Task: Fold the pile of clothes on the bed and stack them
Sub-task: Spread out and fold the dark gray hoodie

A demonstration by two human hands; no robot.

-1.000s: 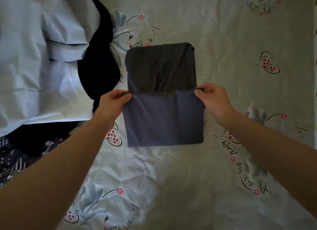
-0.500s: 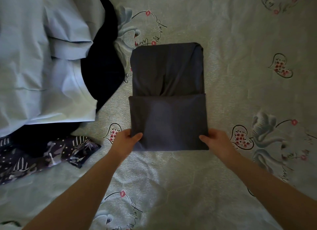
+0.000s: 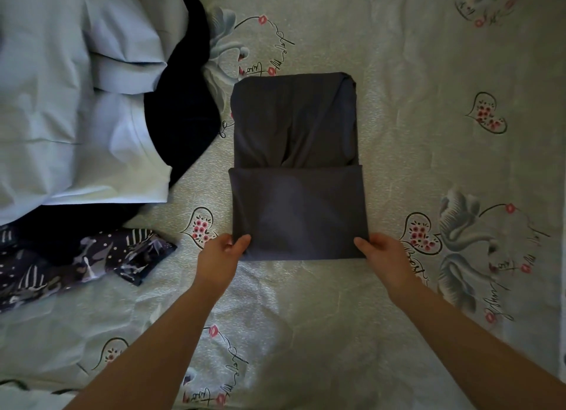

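Your left hand [image 3: 221, 251] pinches the near-left corner of the dark grey folded garment [image 3: 295, 168] and your right hand [image 3: 382, 254] pinches its near-right corner, thumbs on top, so the cloth lies directly at 12 o'clock from both hands on the floral bedsheet [image 3: 413, 119]. The garment is a rectangle whose long axis runs from 6 to 12 o'clock, with its near half doubled over. Farther off at 10 o'clock lies the unfolded pile: a patterned navy cloth [image 3: 79, 262], a black garment [image 3: 180, 109] and a pale blue garment [image 3: 70, 103].

left hand [image 3: 219, 252], right hand [image 3: 382, 253] — gripping garment [image 3: 295, 168] (dark grey)
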